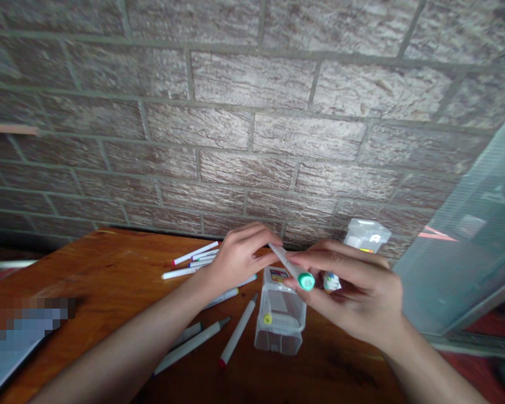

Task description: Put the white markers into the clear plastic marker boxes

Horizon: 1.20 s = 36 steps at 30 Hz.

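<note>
A white marker with a green end [292, 266] is held up between my two hands, above a clear plastic case. My right hand [353, 286] pinches it near the green end. The fingers of my left hand [246, 252] close on its far end. Below them, the clear case [281, 336] lies on the table with a yellow-ended marker [268, 317] inside. Close to the case, a white marker with a red end [238, 334] lies loose. Several more white markers [196, 345] are scattered under and beyond my left forearm.
The wooden table [109, 269] meets a brick wall [223, 129]. A second clear container [367, 235] stands behind my right hand, near a small patterned item [332, 281]. A blurred-out screen-like object [21, 342] is at the left, a translucent panel [463, 235] at the right.
</note>
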Tool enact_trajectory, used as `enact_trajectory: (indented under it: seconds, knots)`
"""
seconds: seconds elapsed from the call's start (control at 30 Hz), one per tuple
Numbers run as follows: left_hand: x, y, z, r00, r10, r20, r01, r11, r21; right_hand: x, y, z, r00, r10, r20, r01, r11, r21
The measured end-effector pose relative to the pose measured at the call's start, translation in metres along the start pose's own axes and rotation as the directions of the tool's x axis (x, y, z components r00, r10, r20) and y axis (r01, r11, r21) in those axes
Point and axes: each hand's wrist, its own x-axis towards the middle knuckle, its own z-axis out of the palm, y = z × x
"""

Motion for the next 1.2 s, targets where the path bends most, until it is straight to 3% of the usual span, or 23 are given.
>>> enact_trajectory:
  seconds: [0.17,0.27,0.37,0.43,0.5,0.6,0.73,0.87,1.03,1.2]
  knots:
    - [0.0,0.0,0.0,1.0,-0.013,-0.012,0.013,1.0,0.003,-0.002,-0.002,-0.002,1.0,0.011,-0.026,-0.011,1.0,-0.016]
    - [0.002,0.0,0.0,0.999,-0.039,-0.03,0.038,0.999,-0.026,-0.004,0.005,-0.006,0.983,0.136,-0.124,-0.135,0.991,0.012]
    - [0.005,0.003,-0.001,0.994,-0.086,-0.067,0.083,0.996,-0.044,-0.002,0.023,-0.011,0.887,0.39,-0.246,-0.333,0.911,0.245]
    - [0.007,0.007,-0.003,0.989,-0.119,-0.092,0.115,0.992,-0.053,0.001,0.04,-0.012,0.792,0.542,-0.283,-0.364,0.79,0.493]
    - [0.009,0.012,-0.004,0.983,-0.139,-0.116,0.134,0.99,-0.052,0.004,0.056,-0.01,0.7,0.68,-0.219,-0.408,0.632,0.659]
    - [0.011,0.021,-0.006,0.981,-0.134,-0.143,0.127,0.99,-0.055,0.004,0.074,-0.003,0.596,0.802,-0.027,-0.483,0.386,0.786]
    - [0.013,0.032,-0.007,0.987,-0.088,-0.136,0.077,0.994,-0.079,-0.001,0.083,0.005,0.532,0.815,0.232,-0.592,0.161,0.79]
    - [0.013,0.037,-0.006,0.991,-0.053,-0.121,0.044,0.996,-0.074,-0.002,0.081,0.01,0.447,0.801,0.397,-0.647,-0.016,0.762]
    - [0.013,0.041,-0.006,0.994,-0.026,-0.106,0.017,0.996,-0.085,-0.003,0.081,0.013,0.344,0.777,0.528,-0.688,-0.174,0.704]
    - [0.015,0.047,-0.008,0.996,0.003,-0.091,-0.006,0.999,-0.041,-0.008,0.084,0.019,0.352,0.755,0.553,-0.675,-0.204,0.709]
